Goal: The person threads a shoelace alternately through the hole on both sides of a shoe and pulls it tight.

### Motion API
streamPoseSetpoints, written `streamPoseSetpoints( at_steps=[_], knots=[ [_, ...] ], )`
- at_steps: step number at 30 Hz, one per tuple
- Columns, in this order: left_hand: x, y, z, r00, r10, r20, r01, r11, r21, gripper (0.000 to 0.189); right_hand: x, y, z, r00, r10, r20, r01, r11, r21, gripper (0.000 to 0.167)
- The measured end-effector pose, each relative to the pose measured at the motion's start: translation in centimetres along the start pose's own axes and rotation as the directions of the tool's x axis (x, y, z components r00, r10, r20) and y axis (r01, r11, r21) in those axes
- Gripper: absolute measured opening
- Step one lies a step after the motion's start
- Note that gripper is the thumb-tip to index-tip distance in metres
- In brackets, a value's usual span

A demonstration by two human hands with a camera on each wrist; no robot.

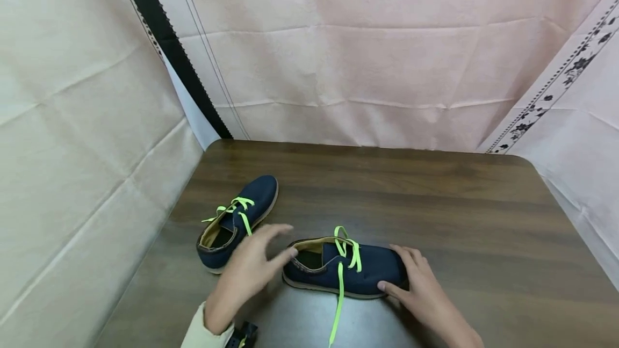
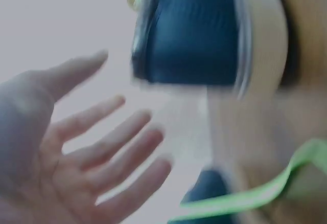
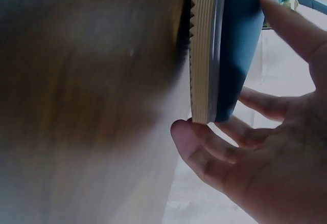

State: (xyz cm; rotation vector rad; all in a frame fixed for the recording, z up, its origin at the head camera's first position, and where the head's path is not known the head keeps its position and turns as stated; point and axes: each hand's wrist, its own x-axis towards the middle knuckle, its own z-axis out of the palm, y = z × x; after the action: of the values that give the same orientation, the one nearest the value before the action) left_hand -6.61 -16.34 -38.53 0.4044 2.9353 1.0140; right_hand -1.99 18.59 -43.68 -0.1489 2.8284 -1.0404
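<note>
A navy lace-up shoe [image 1: 365, 273] with neon green laces [image 1: 340, 278] points its toe to the right at the front of the table. My right hand [image 1: 423, 291] grips its toe, thumb on the near side and fingers curled round the far side; the right wrist view shows fingertips [image 3: 186, 132] at the edge of the ribbed sole [image 3: 203, 55]. My left hand [image 1: 253, 267] is beside the heel [image 2: 194, 40], fingers spread and apart from it in the left wrist view. The matching navy shoe [image 1: 263, 192] stands behind the left hand, toe angled away, partly covered by that hand.
Both shoes are on a brown wooden table [image 1: 483, 219] with rounded far corners. Light cloth [image 1: 362, 69] hangs behind it and along both sides, with a black strip at the left. A dark strap [image 1: 242, 334] is on the left wrist.
</note>
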Motion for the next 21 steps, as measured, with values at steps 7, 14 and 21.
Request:
streamPoseSetpoints(
  at_steps=[7,14,21],
  knots=[
    [-0.4,-2.8,-3.0,0.945,-0.092,-0.314,0.19,0.935,0.299,0.049,-1.1,1.2,-1.2,0.997,0.069,-0.034,-0.069,0.998,0.007,0.071],
    [-0.8,-4.9,-1.7,0.925,-0.127,-0.359,0.275,0.874,0.4,0.036,-1.0,1.2,-1.1,0.994,0.094,-0.054,-0.093,0.996,0.013,0.065],
    [-0.4,-5.5,-0.8,0.912,-0.081,-0.403,0.267,0.862,0.431,0.028,-0.9,1.1,-0.7,0.994,0.102,-0.03,-0.1,0.993,0.069,0.067]
  ],
)
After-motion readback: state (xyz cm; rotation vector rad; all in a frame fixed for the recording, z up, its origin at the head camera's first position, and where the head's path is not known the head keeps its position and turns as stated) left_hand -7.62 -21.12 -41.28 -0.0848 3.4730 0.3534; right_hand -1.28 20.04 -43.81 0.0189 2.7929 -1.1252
